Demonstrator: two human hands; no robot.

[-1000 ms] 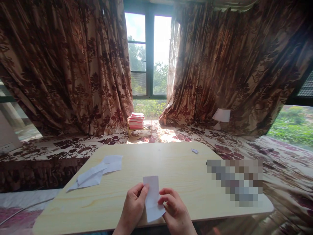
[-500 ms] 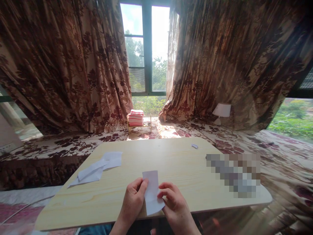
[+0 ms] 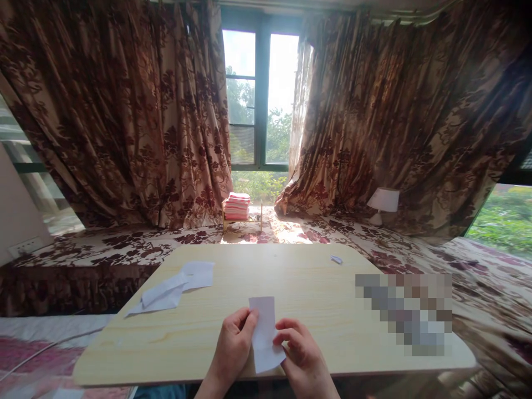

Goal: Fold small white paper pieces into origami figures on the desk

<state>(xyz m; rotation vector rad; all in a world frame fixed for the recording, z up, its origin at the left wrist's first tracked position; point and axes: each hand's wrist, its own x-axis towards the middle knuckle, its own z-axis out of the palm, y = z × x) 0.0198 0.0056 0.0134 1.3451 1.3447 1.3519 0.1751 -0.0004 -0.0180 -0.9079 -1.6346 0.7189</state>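
A narrow strip of white paper (image 3: 265,327) stands upright between both hands, just above the near edge of a light wooden table (image 3: 299,277). My left hand (image 3: 233,349) pinches the strip's left edge with thumb and fingers. My right hand (image 3: 301,357) pinches its right edge lower down, fingers curled. The strip's lower end bends toward me.
Several loose white paper pieces (image 3: 174,285) lie on the table's left part, and a small scrap (image 3: 336,259) at the far right. A blurred patch covers the table's right end. Behind stand floral bedding, heavy curtains, a stack of pink towels (image 3: 236,206) and a small white lamp (image 3: 382,202).
The view shifted slightly; both hands keep their hold on the paper strip in nearly the same pose.
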